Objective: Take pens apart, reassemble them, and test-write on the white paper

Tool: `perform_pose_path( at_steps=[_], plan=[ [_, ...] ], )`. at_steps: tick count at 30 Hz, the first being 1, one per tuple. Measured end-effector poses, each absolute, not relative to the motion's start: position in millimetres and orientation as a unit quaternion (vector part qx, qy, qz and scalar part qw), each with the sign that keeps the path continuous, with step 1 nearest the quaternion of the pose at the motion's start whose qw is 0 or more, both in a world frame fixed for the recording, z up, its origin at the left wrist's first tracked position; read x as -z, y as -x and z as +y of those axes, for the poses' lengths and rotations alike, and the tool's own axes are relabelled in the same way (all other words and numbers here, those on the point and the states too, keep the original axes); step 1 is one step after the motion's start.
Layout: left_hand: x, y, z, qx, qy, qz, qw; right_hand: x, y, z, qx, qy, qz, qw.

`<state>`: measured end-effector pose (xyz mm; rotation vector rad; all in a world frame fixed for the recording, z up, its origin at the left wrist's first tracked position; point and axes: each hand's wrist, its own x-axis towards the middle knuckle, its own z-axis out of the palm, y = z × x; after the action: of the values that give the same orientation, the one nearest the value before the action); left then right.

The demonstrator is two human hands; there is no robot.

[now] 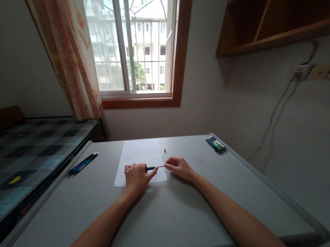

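My left hand is closed around a dark pen, held level over a white sheet of paper on the grey desk. My right hand pinches the thin refill that sticks out of the pen's right end. Both hands rest close together at the near edge of the sheet. A tiny dark part lies on the desk just right of the paper.
A few pens lie at the desk's left edge and several more pens at the right edge. A bed with a checked cover stands to the left. A window, a curtain and a wall shelf are beyond.
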<state>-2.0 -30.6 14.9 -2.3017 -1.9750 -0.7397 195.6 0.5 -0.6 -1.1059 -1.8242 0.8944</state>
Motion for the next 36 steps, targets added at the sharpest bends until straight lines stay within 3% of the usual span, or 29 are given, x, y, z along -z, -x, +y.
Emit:
perform_pose_path(
  at_steps=[36],
  plan=[
    [-14.8, 1.4, -30.9, 0.236, 0.752, -0.615, 0.013, 4.1, -194.9, 1.6, -0.355, 0.426, -0.738, 0.385]
  ],
)
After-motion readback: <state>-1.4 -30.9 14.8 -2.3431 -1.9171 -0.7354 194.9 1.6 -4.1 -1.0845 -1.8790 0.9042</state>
